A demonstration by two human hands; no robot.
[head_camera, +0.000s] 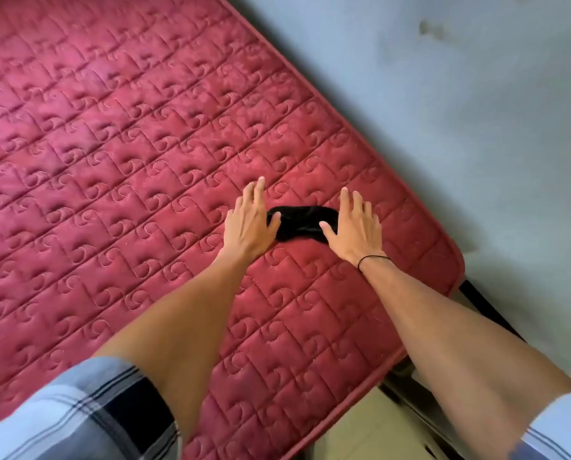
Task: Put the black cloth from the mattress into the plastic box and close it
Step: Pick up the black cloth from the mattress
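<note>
A small black cloth [299, 222] lies bunched on the red quilted mattress [128, 154], near its right corner. My left hand [249, 220] rests flat at the cloth's left end, fingers apart, thumb touching the fabric. At the cloth's right end lies my right hand [355, 227], also spread flat, its thumb on the cloth and a thin black band at the wrist. Neither hand has lifted the cloth. No plastic box is in view.
A pale blue-grey wall [460, 94] runs along the mattress's right edge. A dark bed frame [486, 303] shows below the mattress corner, with light floor [370, 423] at the bottom right. Checked shirt sleeves cover my upper arms.
</note>
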